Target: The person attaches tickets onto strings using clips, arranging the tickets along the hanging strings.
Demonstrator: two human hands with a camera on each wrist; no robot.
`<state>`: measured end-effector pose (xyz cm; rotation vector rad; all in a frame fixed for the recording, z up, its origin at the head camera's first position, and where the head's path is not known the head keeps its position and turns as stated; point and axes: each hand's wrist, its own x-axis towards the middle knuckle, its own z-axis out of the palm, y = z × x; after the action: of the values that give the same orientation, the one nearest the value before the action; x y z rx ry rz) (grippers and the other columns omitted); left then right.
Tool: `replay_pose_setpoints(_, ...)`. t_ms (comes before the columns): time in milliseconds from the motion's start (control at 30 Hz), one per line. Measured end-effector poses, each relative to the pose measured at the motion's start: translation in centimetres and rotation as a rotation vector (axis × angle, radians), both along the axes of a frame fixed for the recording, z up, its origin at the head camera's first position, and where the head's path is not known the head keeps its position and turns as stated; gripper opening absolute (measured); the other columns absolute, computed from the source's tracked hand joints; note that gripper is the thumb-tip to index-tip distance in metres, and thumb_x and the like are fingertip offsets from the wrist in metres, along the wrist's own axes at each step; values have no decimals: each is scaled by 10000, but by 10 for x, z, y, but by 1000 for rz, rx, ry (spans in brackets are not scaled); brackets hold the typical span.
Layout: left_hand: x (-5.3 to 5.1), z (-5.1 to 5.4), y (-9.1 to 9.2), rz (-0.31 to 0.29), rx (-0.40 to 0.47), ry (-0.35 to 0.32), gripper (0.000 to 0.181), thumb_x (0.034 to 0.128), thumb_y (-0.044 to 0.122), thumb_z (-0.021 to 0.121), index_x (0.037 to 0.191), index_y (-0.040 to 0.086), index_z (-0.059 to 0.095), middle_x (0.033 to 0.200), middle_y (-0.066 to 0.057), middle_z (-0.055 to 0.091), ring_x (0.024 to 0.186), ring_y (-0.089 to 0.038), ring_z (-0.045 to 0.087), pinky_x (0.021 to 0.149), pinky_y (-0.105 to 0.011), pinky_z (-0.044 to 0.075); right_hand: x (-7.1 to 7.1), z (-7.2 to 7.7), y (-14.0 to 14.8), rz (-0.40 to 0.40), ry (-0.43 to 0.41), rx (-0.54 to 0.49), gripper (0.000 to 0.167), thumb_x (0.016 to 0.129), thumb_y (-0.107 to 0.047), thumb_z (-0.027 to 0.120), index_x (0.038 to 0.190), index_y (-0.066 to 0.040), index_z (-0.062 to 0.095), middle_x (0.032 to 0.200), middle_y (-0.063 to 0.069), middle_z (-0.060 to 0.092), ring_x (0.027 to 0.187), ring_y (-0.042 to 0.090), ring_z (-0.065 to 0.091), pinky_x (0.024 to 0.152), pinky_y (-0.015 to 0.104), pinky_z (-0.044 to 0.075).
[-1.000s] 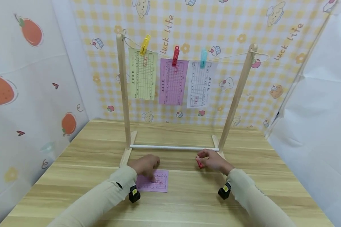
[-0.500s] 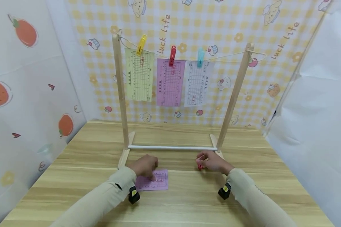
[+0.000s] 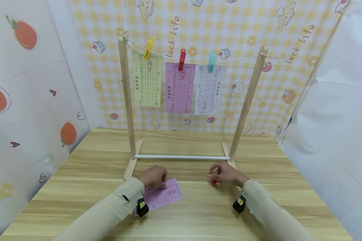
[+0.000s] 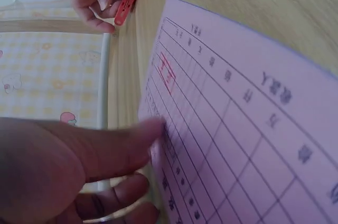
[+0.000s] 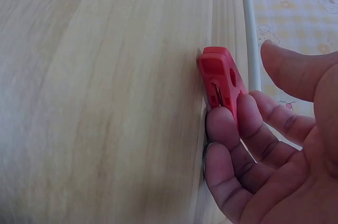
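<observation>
My left hand [image 3: 153, 176] pinches the far long edge of a purple printed slip [image 3: 164, 195], which lies askew near the table's front. In the left wrist view the thumb overlaps the slip's edge; the fingertips behind it are partly hidden. To the right, my right hand [image 3: 224, 174] holds a red clothespin [image 5: 222, 78] low at the tabletop. Its fingertips [image 5: 222, 123] are curled against the clothespin's lower end, while the thumb [image 5: 288, 71] stands apart from it.
Behind the hands stands a wooden rack [image 3: 127, 100] with a white crossbar [image 3: 181, 157]. From its string hang a yellow-green slip [image 3: 147, 83], a purple slip [image 3: 179, 92] and a white slip [image 3: 209, 93], clipped by yellow [image 3: 149, 48], red [image 3: 182, 59] and light-blue [image 3: 211, 62] clothespins.
The purple slip on the table has turned, its right end swinging up and its left end toward the front. The red clothespin has shifted slightly toward the front and tilted in my right hand.
</observation>
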<state>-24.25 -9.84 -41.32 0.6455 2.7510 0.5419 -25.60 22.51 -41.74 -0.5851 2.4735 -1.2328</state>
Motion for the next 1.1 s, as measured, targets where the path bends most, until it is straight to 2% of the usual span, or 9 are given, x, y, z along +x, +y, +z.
replay_pose_setpoints(167, 6, 2, 5, 28, -45, 17, 391, 693, 304, 883, 772, 85, 568, 726, 1, 532, 665, -160, 508, 607, -320, 454, -4, -4, 4, 8, -11, 5, 313, 933, -92, 647, 1132, 125, 542, 746, 91, 645, 675, 195, 613, 609, 280, 483)
replay_pose_setpoints(267, 12, 4, 9, 56, -56, 23, 429, 647, 290, 907, 809, 64, 580, 743, -19, 534, 683, -185, 520, 644, -359, 475, -4, -3, 4, 16, -11, -1, 312, 923, -72, 654, 1126, 132, 536, 726, 102, 654, 665, 205, 628, 602, 271, 488)
replay_pose_setpoints(400, 15, 5, 12, 69, -63, 57, 412, 633, 223, 916, 792, 56, 575, 740, -32, 536, 692, -197, 523, 664, -381, 483, -3, -4, 3, 26, 2, 0, 313, 885, -31, 688, 1115, 125, 544, 699, 94, 640, 638, 197, 615, 591, 246, 465)
replay_pose_setpoints(633, 14, 6, 10, 44, -32, 56, 355, 642, 172, 911, 744, 63, 588, 717, -4, 559, 669, -159, 522, 627, -333, 484, -3, -6, 5, 28, 8, 27, 315, 866, -14, 710, 1114, 107, 557, 677, 65, 633, 616, 183, 615, 640, 255, 490)
replay_pose_setpoints(733, 12, 4, 9, 20, -7, 38, 333, 677, 156, 893, 698, 65, 573, 655, 17, 509, 607, -130, 459, 549, -289, 411, -3, -6, 5, 20, 11, 43, 310, 865, -28, 716, 1111, 88, 568, 684, 50, 627, 622, 179, 611, 651, 266, 494)
replay_pose_setpoints(833, 10, 4, 9, -8, 2, 37, 336, 727, 155, 863, 706, 81, 536, 650, 22, 468, 600, -126, 418, 540, -285, 358, -5, -5, 6, 16, 24, 57, 307, 864, -39, 721, 1108, 76, 575, 694, 42, 626, 630, 173, 608, 673, 269, 491)
replay_pose_setpoints(967, 7, 3, 9, -33, 19, 58, 312, 764, 150, 835, 795, 94, 530, 707, 11, 496, 648, -143, 450, 594, -319, 413, -5, -7, 8, 17, 11, 25, 303, 869, -28, 711, 1107, 87, 562, 699, 67, 639, 631, 196, 628, 697, 271, 498)
replay_pose_setpoints(1100, 4, 0, 10, -33, 77, 60, 320, 742, 70, 839, 837, 95, 534, 747, 1, 505, 685, -159, 465, 616, -335, 434, -3, -8, 9, 26, -20, 1, 313, 870, -39, 713, 1108, 90, 555, 711, 66, 648, 643, 192, 637, 688, 271, 504)
